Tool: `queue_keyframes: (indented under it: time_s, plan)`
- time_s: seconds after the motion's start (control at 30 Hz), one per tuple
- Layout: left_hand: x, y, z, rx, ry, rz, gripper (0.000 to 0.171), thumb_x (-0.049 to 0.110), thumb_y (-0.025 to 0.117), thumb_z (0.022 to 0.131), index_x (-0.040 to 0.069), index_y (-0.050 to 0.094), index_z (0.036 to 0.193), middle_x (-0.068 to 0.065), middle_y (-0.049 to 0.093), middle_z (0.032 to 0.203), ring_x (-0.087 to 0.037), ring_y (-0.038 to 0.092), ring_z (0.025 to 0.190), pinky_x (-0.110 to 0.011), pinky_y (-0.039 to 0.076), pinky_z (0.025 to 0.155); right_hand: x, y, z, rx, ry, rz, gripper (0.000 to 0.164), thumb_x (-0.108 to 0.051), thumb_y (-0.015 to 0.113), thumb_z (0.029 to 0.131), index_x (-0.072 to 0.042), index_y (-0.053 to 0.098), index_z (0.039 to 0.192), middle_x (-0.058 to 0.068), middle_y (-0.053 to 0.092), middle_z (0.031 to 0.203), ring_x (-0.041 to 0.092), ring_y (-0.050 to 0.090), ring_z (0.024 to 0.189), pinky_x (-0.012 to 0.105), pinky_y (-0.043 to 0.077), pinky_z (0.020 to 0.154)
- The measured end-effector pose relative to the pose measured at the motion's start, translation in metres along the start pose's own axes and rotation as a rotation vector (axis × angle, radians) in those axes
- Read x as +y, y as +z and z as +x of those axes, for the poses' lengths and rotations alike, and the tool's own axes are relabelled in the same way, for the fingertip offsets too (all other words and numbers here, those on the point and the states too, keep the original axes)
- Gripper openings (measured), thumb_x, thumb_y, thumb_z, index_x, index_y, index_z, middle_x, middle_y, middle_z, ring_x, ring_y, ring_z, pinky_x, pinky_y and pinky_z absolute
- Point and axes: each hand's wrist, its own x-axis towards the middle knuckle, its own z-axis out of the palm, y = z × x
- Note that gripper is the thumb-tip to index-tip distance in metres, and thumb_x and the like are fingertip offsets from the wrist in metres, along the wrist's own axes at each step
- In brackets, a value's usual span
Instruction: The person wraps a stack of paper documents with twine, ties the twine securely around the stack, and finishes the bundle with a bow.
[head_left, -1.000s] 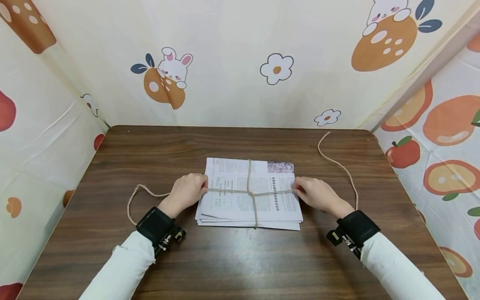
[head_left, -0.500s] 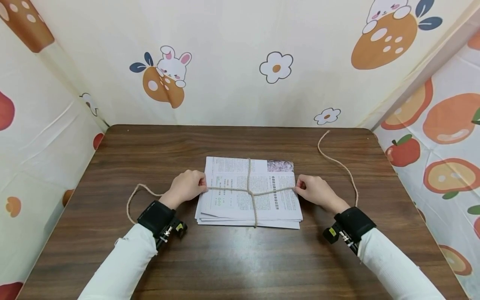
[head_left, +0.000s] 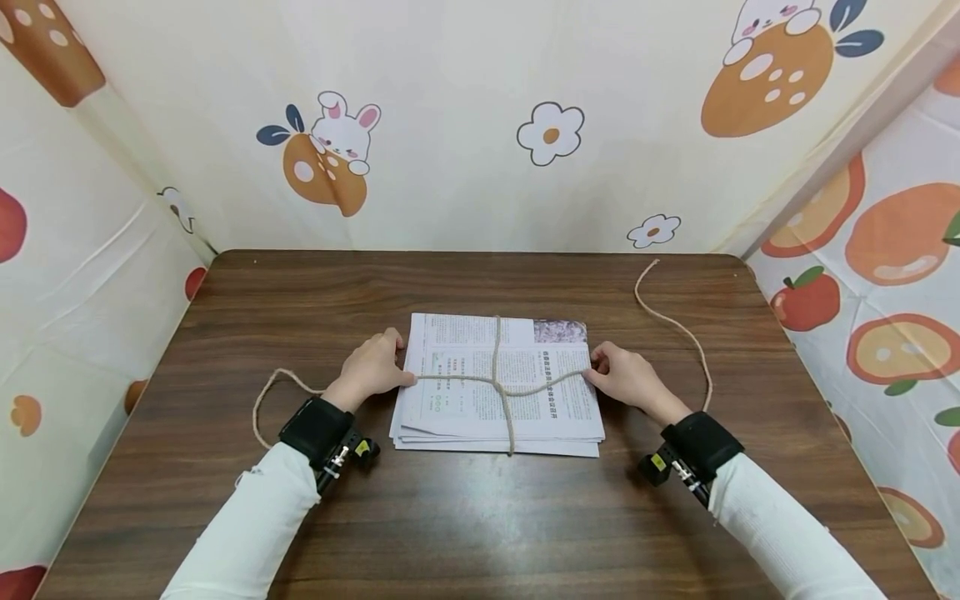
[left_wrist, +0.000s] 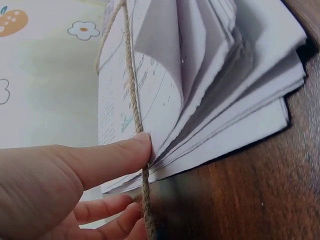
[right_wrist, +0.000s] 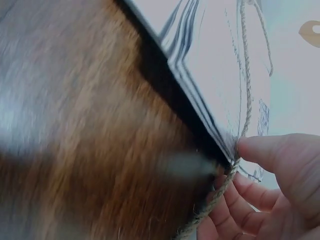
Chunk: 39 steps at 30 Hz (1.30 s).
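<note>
A stack of folded newspapers [head_left: 450,417] lies on the table, with a jute rope [head_left: 465,378] crossed over its top near the middle. At the stack's left edge, my left hand [head_left: 371,367] holds the rope; in the left wrist view the thumb [left_wrist: 120,157] presses the rope at the paper edge, other fingers below. My right hand [head_left: 626,379] pinches the rope [right_wrist: 246,90] at the right edge. There, the right wrist view shows the thumb [right_wrist: 265,150] at the paper's corner and bent fingers behind the rope. Part of the rope is hidden beneath the stack.
One loose rope end [head_left: 258,408] curves on the wooden table [head_left: 480,533] left of the stack. Another loose end [head_left: 686,329] runs toward the far right corner. A patterned cloth wall [head_left: 450,167] stands behind the table.
Left fingers have spread away from the thumb, which stays at the stack's edge. The right hand's fingers have loosened slightly. The crosswise rope sags a little more right of the crossing.
</note>
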Motion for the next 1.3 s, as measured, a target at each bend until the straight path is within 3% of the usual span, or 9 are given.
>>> queue_keyframes:
  time_s: [0.13, 0.4, 0.77, 0.93, 1.13, 1.3]
  plan:
    - [0.0, 0.001, 0.0, 0.002, 0.002, -0.022, 0.073, 0.025, 0.074, 0.075, -0.003, 0.04, 0.133, -0.021, 0.051, 0.117, -0.032, 0.052, 0.1, -0.046, 0.043, 0.082, -0.004, 0.002, 0.002, -0.012, 0.04, 0.047, 0.034, -0.018, 0.061, 0.084, 0.004, 0.054, 0.108, 0.012, 0.061, 0.084, 0.02, 0.055, 0.069, 0.032, 0.041, 0.062]
    - [-0.004, 0.005, 0.003, 0.004, 0.056, -0.072, 0.074, 0.019, 0.074, 0.074, 0.001, 0.04, 0.137, -0.014, 0.05, 0.096, -0.025, 0.046, 0.082, -0.033, 0.036, 0.068, -0.009, 0.007, 0.003, 0.033, 0.07, 0.11, 0.033, -0.015, 0.06, 0.084, 0.006, 0.048, 0.107, 0.021, 0.059, 0.095, 0.029, 0.058, 0.08, 0.039, 0.044, 0.069]
    - [-0.004, 0.018, -0.006, 0.109, 0.086, -0.165, 0.076, 0.014, 0.073, 0.076, 0.01, 0.034, 0.142, -0.02, 0.04, 0.126, -0.03, 0.05, 0.097, -0.039, 0.041, 0.076, -0.01, 0.005, 0.004, 0.013, 0.154, 0.282, 0.031, -0.015, 0.056, 0.088, -0.001, 0.038, 0.109, 0.02, 0.054, 0.101, 0.028, 0.056, 0.083, 0.03, 0.041, 0.064]
    - [-0.006, 0.021, -0.007, 0.155, 0.123, -0.175, 0.077, 0.012, 0.073, 0.076, 0.012, 0.034, 0.143, -0.019, 0.043, 0.126, -0.024, 0.05, 0.087, -0.034, 0.04, 0.07, -0.007, 0.005, 0.005, 0.004, 0.176, 0.394, 0.03, -0.01, 0.057, 0.087, 0.001, 0.039, 0.109, 0.018, 0.05, 0.101, 0.027, 0.051, 0.088, 0.028, 0.04, 0.067]
    - [-0.009, 0.024, -0.004, 0.205, 0.167, -0.21, 0.079, 0.009, 0.071, 0.076, 0.015, 0.031, 0.144, -0.016, 0.05, 0.119, -0.021, 0.053, 0.084, -0.032, 0.041, 0.069, -0.008, 0.002, 0.006, -0.011, 0.21, 0.54, 0.027, -0.005, 0.055, 0.088, 0.002, 0.037, 0.108, 0.011, 0.043, 0.096, 0.017, 0.042, 0.074, 0.023, 0.036, 0.062]
    - [-0.01, 0.026, -0.004, 0.223, 0.162, -0.228, 0.079, 0.009, 0.071, 0.076, 0.017, 0.031, 0.144, -0.014, 0.053, 0.116, -0.02, 0.054, 0.082, -0.031, 0.041, 0.069, -0.007, -0.001, 0.007, -0.051, 0.229, 0.6, 0.048, -0.006, 0.054, 0.088, 0.004, 0.03, 0.129, 0.012, 0.05, 0.098, 0.014, 0.046, 0.078, 0.021, 0.039, 0.067]
